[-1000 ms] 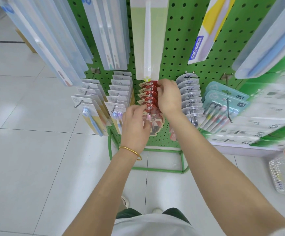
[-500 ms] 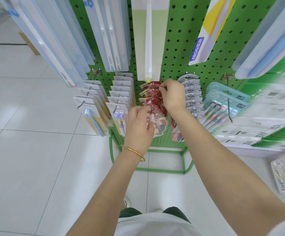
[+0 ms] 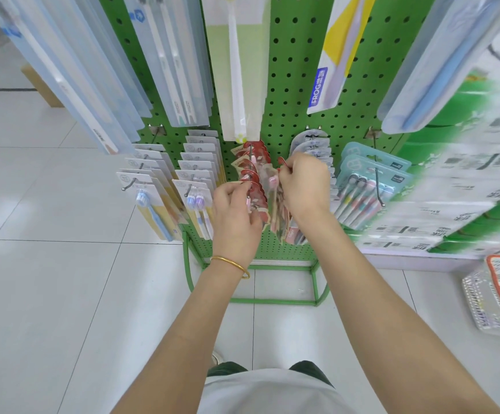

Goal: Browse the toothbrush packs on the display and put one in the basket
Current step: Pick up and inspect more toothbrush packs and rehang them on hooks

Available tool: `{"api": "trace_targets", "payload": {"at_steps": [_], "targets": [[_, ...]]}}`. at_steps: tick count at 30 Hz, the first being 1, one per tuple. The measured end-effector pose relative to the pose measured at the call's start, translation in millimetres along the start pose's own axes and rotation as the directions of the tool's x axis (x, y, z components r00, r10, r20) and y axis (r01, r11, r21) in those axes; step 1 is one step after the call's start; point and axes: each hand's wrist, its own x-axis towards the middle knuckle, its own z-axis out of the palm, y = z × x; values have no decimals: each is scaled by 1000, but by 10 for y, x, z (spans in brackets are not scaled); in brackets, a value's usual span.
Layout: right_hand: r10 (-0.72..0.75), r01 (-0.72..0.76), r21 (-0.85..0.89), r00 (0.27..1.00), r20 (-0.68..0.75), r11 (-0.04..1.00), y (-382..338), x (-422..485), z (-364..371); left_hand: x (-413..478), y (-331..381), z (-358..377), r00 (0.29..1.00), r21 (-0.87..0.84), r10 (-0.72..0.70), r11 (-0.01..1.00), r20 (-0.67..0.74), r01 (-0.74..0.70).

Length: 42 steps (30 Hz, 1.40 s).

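Fingertips [image 3: 286, 174] of the right hand [image 3: 305, 186] pinch the arched top of one red-topped card toothbrush pack [image 3: 282, 163], held just right of its row; a pink brush head shows beside those fingertips; the pack's lower part hangs behind the hand; cannot tell whether it is clear of the hook. Left hand [image 3: 237, 216] fingers [image 3: 253, 224] curl round the front packs of the same red row [image 3: 251, 171]; that row hangs on a metal hook at the middle of the green perforated metal display board [image 3: 290, 85]; thin gold bangle [image 3: 232, 264] on the left wrist.

Left of the red row: white-card packs with twin purple-headed brushes [image 3: 195, 201]; farther left, white-card packs with a single blue brush [image 3: 150, 204]. Right of the row, partly behind the right hand: grey arch-topped packs [image 3: 311, 141]; beyond them, teal packs of several coloured brushes [image 3: 368, 186]. Long clear packs [image 3: 171, 55] hang from the upper hooks, nearer the camera.

At the right edge, a white slatted plastic basket with an orange-red handle [image 3: 481, 306] sits on the pale tiled floor [image 3: 63, 294], well apart from both hands; what lies in it cannot be made out; green tube frame [image 3: 272, 301] of the display rests on the floor below the hands.
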Motion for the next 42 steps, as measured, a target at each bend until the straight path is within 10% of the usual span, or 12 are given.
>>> {"api": "trace_targets", "payload": {"at_steps": [14,26,33,42], "targets": [[-50,45,367,999,5,929,208,-340,-806,-183,395,64,990,-291,-34,954,136,73],[40,-178,651,975,220,738,472,-710,-569,-233,499,100,936,-674,-326,664,129,324],[160,-301,881,952,259,365,294,-919,-411,-341,621,119,980,-342,-194,925,-49,166],[309,-365,912,903,298,188,329,-778,-522,-653,471,189,986,-81,112,991,121,-103]]}}
